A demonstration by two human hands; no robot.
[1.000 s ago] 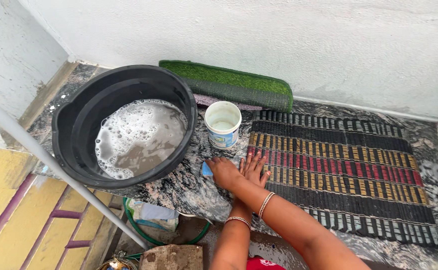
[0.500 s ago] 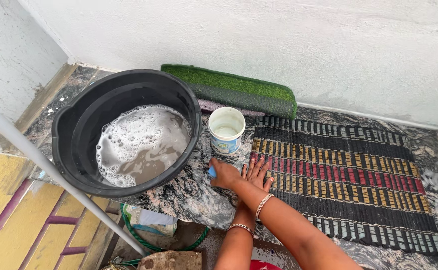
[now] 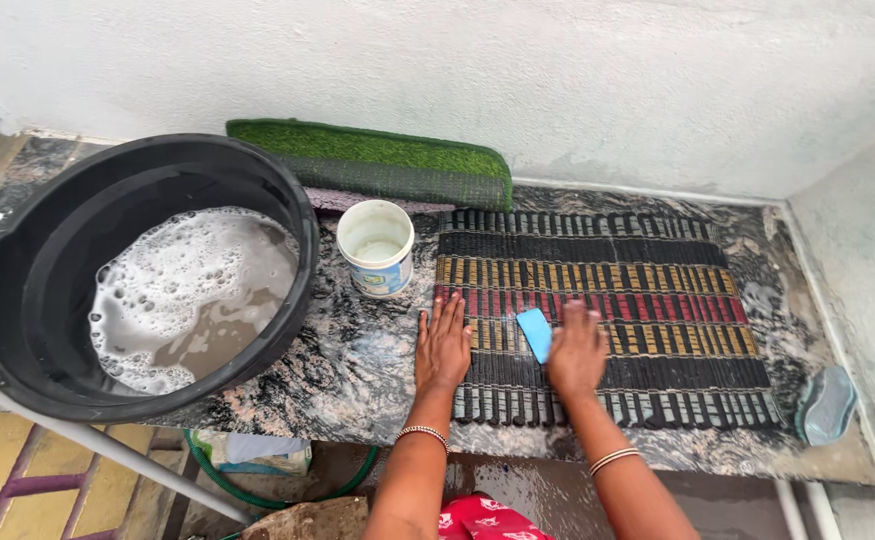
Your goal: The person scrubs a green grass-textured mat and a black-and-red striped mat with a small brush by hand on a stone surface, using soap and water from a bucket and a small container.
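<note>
Blue soap bar (image 3: pixel 535 333) sits on the striped woven mat (image 3: pixel 658 300), tucked under the thumb side of the right hand (image 3: pixel 577 352), which lies palm-down with fingers curled over the bar's right edge, pressing it against the mat's red and yellow bands. At nine o'clock from that hand, the left hand (image 3: pixel 444 345) rests flat with fingers spread, straddling the mat's left edge and the wet speckled granite slab (image 3: pixel 358 370). Both wrists wear thin bangles. At eleven o'clock from the left hand stands a white plastic tub (image 3: pixel 377 248), open at the top, just beside the mat's corner. Further toward nine o'clock sits a large black basin (image 3: pixel 28 300) holding sudsy water. A rolled green turf mat (image 3: pixel 378 160) lies against the wall at twelve o'clock.
</note>
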